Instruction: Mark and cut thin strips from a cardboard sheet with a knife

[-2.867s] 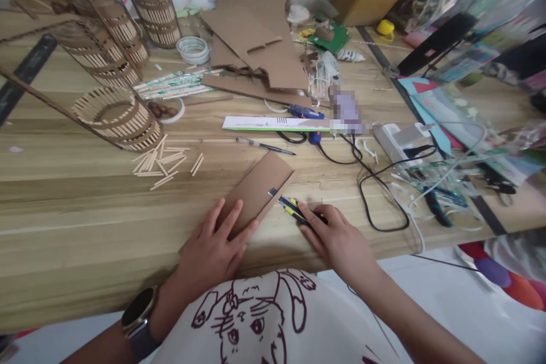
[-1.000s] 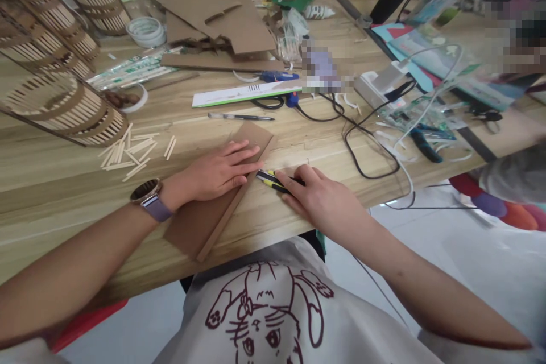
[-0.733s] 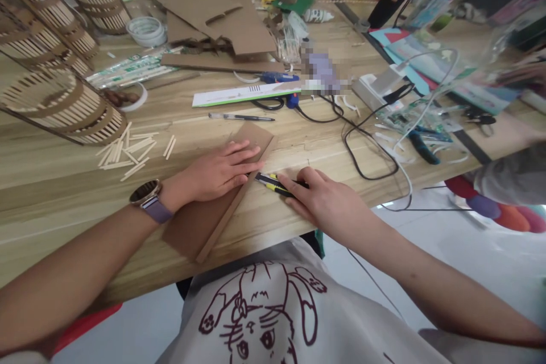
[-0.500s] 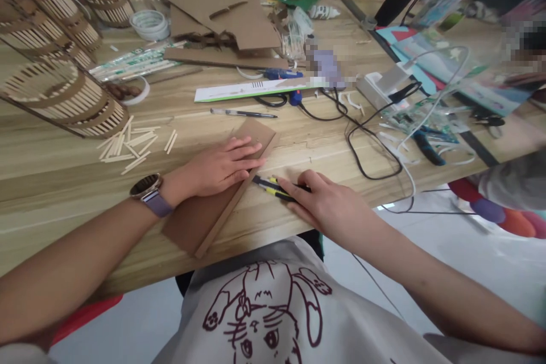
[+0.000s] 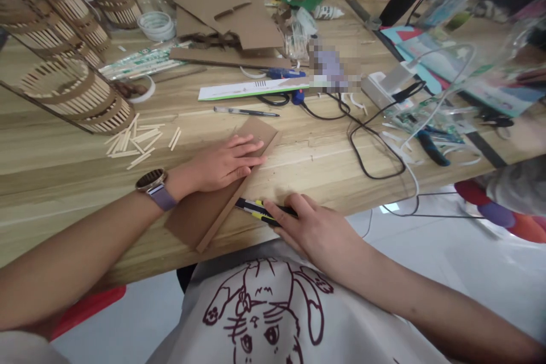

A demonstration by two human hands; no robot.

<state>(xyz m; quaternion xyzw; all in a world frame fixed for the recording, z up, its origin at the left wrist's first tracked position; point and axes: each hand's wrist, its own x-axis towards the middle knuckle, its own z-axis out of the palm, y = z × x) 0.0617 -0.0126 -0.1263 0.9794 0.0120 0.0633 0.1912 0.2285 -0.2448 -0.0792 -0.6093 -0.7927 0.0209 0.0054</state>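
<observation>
My left hand (image 5: 226,165) lies flat with its fingers spread on a brown cardboard piece (image 5: 200,210), pressing it to the wooden table. A narrow cardboard strip (image 5: 226,215) runs along the right edge of that piece. My right hand (image 5: 302,222) is closed around a black and yellow utility knife (image 5: 264,211). The knife's front end points left and meets the strip's edge at about its middle; whether the blade touches it cannot be made out.
Short wooden sticks (image 5: 128,142) lie left, beside a stick-and-cardboard basket (image 5: 81,96). Beyond my hands are a pen (image 5: 246,112), a white ruler-like strip (image 5: 251,89) and a cardboard pile (image 5: 230,5). Black cable (image 5: 356,153) and pliers (image 5: 433,148) lie right.
My right hand has moved toward me and slightly left with the utility knife, along the cardboard strip. My left hand stays on the cardboard. The view has shifted slightly.
</observation>
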